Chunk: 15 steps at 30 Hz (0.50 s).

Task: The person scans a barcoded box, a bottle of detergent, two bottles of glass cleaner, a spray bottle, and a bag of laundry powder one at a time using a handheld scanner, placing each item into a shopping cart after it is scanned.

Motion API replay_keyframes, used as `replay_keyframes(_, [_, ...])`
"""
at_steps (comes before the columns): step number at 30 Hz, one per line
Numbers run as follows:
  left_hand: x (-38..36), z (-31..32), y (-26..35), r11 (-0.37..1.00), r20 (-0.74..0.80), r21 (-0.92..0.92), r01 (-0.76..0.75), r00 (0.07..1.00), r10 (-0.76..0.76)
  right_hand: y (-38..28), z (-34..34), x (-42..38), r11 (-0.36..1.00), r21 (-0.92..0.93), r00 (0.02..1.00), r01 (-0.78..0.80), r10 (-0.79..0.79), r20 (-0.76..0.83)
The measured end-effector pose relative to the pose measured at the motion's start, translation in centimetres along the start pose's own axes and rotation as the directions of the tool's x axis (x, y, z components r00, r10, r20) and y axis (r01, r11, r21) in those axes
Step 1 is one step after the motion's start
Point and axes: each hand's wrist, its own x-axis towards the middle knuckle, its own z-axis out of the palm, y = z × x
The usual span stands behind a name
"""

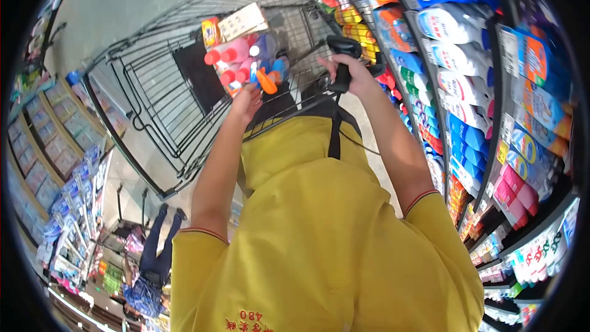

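Observation:
My right hand (357,78) is wrapped around the handle of a black handheld scanner (344,46), one finger pointing out to the left. A dark cord or strap hangs below it. My left hand (246,104) is at the near side of a wire shopping cart (163,95), its fingers curled beside an orange spray-type top (267,82). What those fingers hold, if anything, is hidden. In the cart stand several pink bottles with red caps (228,56), blue-toned bottles (264,46), a yellow-orange pack (211,32) and a cream-coloured flat box (243,21).
Shelves of bottles and refill packs (458,86) rise close on my right. More shelves of packaged goods (46,129) run along the left. Another person (150,270) in dark trousers stands at the lower left. Grey floor (123,0) lies beyond the cart.

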Motion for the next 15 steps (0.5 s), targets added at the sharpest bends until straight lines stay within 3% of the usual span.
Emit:
replay_keyframes(2, [-1.6,0.3,0.5,0.999,-0.05,-0.004,-0.054,0.997,0.054,-1.0,2.0,-3.5,0.995,-0.098,0.992,-0.028,0.016,-0.122])
replay_keyframes(5, [-2.6,0.6,0.5,0.995,-0.044,0.029,-0.098,0.994,0.1,-1.9,1.7,-7.1,0.964,-0.267,0.993,-0.006,-0.025,-0.113])
replay_keyframes(6, [-3.1,0.9,0.5,0.991,-0.023,0.033,-0.13,0.991,0.131,-1.9,1.8,-8.5,0.969,-0.246,0.991,0.036,-0.065,-0.114])
replay_keyframes(8, [-3.6,1.8,0.8,0.991,0.002,0.018,-0.133,0.991,0.133,-2.4,1.8,-11.1,0.904,-0.42,0.988,0.074,-0.125,-0.094])
replay_keyframes(12, [-7.5,8.5,2.2,0.973,0.116,0.103,-0.206,0.974,0.194,-3.5,1.7,-16.5,0.841,-0.434,0.937,0.323,-0.347,0.026])
replay_keyframes(15, [-10.0,14.3,3.5,0.936,0.321,0.188,-0.298,0.919,0.228,-4.4,1.0,-19.6,0.764,-0.402,0.849,0.505,-0.524,0.071])
